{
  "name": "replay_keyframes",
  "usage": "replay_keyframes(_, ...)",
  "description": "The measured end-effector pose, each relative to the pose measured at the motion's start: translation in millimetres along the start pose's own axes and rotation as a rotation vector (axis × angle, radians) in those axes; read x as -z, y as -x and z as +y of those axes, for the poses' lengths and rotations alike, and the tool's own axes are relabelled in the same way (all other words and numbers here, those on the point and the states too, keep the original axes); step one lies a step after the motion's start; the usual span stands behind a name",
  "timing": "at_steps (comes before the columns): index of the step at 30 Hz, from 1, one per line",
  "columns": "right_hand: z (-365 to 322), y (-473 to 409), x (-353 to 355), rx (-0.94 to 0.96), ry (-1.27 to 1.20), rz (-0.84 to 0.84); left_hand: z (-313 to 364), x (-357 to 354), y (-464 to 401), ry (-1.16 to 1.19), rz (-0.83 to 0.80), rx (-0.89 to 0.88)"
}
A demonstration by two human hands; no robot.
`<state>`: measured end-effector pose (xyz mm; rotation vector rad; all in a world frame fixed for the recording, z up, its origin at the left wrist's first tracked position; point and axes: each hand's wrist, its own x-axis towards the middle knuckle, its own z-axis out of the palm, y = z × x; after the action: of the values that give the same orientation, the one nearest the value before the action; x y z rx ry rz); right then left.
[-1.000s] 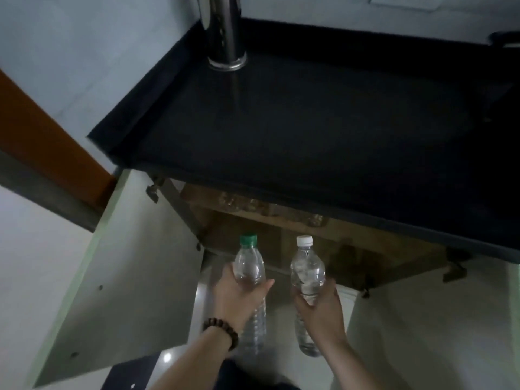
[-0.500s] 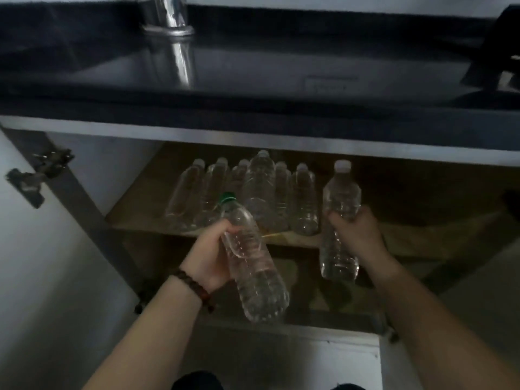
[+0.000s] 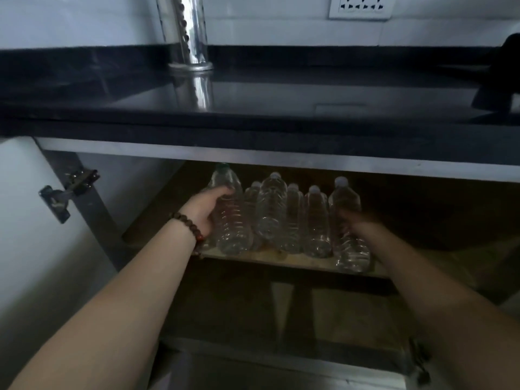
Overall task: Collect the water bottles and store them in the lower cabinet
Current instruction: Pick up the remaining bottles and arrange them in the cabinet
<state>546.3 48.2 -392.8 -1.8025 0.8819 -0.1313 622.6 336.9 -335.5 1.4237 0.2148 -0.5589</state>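
Both my arms reach into the open lower cabinet. My left hand (image 3: 204, 211), with a bead bracelet on the wrist, grips a clear green-capped bottle (image 3: 232, 220) standing at the left end of the row on the wooden shelf (image 3: 284, 261). My right hand (image 3: 356, 225), blurred, holds a clear white-capped bottle (image 3: 347, 240) at the row's right end, near the shelf's front edge. Between them stand several more clear water bottles (image 3: 270, 209), upright and close together.
A black countertop (image 3: 281, 108) overhangs the cabinet, with a shiny steel cylinder (image 3: 188, 35) on it and a wall socket (image 3: 358, 7) behind. The white cabinet door (image 3: 25, 220) hangs open at left on a metal hinge (image 3: 67, 190). The shelf's right half is dark.
Both hands have moved forward into the cabinet. The green-capped bottle went from tilted in front of the shelf to upright at the row's left end; the white-capped one now stands at the right end.
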Motion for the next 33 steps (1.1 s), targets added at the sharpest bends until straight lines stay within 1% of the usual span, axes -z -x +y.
replay_keyframes(2, 4.8, -1.9, 2.0, 0.0, 0.006, 0.006, 2.6, -2.5, -13.8, -0.025, -0.03, -0.005)
replay_keyframes(4, 7.8, -2.6, 2.7, 0.03, 0.02, 0.016, 1.2, -6.2, -27.5, -0.106, 0.027, -0.052)
replay_keyframes(6, 9.2, 0.1, 0.6, 0.071, 0.045, 0.009, -2.9, -10.6, -38.3, -0.292, 0.152, -0.16)
replay_keyframes(8, 13.1, -1.7, -4.6, 0.158, 0.075, 0.018, -4.4, -15.1, -41.7, -0.477, 0.197, -0.299)
replay_keyframes(9, 14.2, -1.6, -7.8, 0.196, 0.089, 0.03, -4.0, -18.3, -36.8, -0.545, 0.171, -0.361)
replay_keyframes(12, 17.3, -6.5, -13.1, 0.267, 0.202, 0.077, -9.3, -20.6, -32.5, -0.745, 0.025, -0.44)
replay_keyframes(14, 17.3, -6.6, -13.5, 0.279, 0.245, 0.079, -17.6, -17.1, -33.4, -0.77, -0.006, -0.445)
replay_keyframes(16, 16.3, -1.7, -13.1, 0.288, 0.245, 0.077, -24.4, -10.9, -35.3, -0.78, 0.024, -0.425)
replay_keyframes(18, 15.1, 4.6, -12.3, 0.302, 0.281, 0.079, -30.2, -2.0, -35.8, -0.815, 0.069, -0.458)
replay_keyframes(20, 14.1, 12.2, -13.2, 0.327, 0.383, 0.091, -35.7, 12.0, -33.5, -0.922, 0.112, -0.557)
replay_keyframes(22, 11.9, 26.5, -19.5, 0.454, 0.479, 0.106, -42.4, 30.9, -29.9, -1.056, 0.148, -0.677)
replay_keyframes(23, 9.0, 35.6, -25.5, 0.543, 0.485, 0.103, -46.4, 42.1, -29.0, -1.089, 0.146, -0.693)
replay_keyframes(25, -2.3, 53.6, -42.6, 0.659, 0.476, 0.049, -57.5, 61.7, -29.9, -1.142, 0.117, -0.627)
replay_keyframes(27, -17.1, 65.7, -65.6, 0.685, 0.481, -0.05, -66.6, 71.3, -34.8, -1.235, 0.1, -0.57)
replay_keyframes(30, -32.3, 71.0, -100.1, 0.684, 0.503, -0.156, -70.3, 74.5, -47.6, -1.35, 0.165, -0.596)
replay_keyframes(32, -35.3, 70.9, -116.0, 0.655, 0.518, -0.181, -70.3, 77.8, -50.8, -1.368, 0.187, -0.605)
replay_keyframes(33, -35.2, 70.0, -121.4, 0.655, 0.527, -0.159, -70.2, 80.0, -51.2, -1.334, 0.194, -0.593)
